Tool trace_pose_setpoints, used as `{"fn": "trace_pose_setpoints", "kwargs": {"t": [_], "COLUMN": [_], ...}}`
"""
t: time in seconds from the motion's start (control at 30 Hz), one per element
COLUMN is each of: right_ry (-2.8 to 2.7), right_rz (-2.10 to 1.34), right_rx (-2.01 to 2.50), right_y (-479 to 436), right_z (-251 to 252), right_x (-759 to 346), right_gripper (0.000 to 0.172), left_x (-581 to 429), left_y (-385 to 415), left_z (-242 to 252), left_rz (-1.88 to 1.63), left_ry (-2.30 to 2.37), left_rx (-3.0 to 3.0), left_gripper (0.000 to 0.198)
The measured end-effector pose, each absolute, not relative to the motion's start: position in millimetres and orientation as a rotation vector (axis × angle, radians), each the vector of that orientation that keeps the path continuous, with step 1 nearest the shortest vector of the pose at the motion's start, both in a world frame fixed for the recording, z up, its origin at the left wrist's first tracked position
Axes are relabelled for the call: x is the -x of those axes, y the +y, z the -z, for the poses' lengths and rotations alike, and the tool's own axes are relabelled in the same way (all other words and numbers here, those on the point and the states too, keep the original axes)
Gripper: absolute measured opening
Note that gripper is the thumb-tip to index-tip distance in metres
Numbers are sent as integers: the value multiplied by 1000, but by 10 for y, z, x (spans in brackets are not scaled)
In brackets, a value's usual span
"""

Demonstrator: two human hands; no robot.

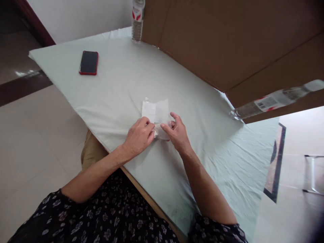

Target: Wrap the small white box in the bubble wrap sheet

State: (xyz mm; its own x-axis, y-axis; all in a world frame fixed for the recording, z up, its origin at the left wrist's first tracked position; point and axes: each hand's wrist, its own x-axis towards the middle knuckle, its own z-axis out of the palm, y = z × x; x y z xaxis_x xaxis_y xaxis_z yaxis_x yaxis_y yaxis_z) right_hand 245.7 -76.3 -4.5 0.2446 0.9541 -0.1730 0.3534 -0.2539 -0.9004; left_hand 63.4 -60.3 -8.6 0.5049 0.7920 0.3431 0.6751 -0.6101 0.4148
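A creased sheet of thin white paper (161,107) lies on the cloth in front of me, its lower part slightly see-through. My left hand (141,134) is closed at the paper's lower left edge, thumb and fingertips pinched together by a small crumpled white bit (156,132). From the other side, my right hand (178,132) grips the paper's right edge between thumb and curled fingers, with the index finger raised. My fingers partly cover the lower portion of the paper, so whatever lies beneath them is hidden.
A pale green cloth (113,87) covers the table. A phone (88,63) with a red edge lies at the far left. A large brown cardboard panel (202,40) stands behind, with one plastic bottle (137,25) at its left and another bottle (270,100) at its right.
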Motion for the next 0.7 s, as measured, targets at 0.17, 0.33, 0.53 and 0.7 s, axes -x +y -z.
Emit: {"fn": "trace_pose_setpoints", "kwargs": {"t": [0.17,0.33,0.53,0.7], "right_ry": [-1268,-1373,-1297,-1121], "right_rz": [-976,-904,-931,-1097], "right_rx": [1759,1773,1768,1635], "right_y": [-764,-722,-745,-813], "right_z": [152,201,147,48], "right_x": [-2549,-2530,-2464,-2337], "right_gripper": [79,63,68,80], "left_x": [-614,-589,-593,-596], "left_y": [-592,-530,-475,-452], "left_z": [87,-9,-84,-54], "left_rz": [-778,-583,-375,-401], "left_ry": [1178,1059,1009,999], "left_rx": [-2606,-2797,-2836,-2776], "left_gripper": [16,26,26,24]}}
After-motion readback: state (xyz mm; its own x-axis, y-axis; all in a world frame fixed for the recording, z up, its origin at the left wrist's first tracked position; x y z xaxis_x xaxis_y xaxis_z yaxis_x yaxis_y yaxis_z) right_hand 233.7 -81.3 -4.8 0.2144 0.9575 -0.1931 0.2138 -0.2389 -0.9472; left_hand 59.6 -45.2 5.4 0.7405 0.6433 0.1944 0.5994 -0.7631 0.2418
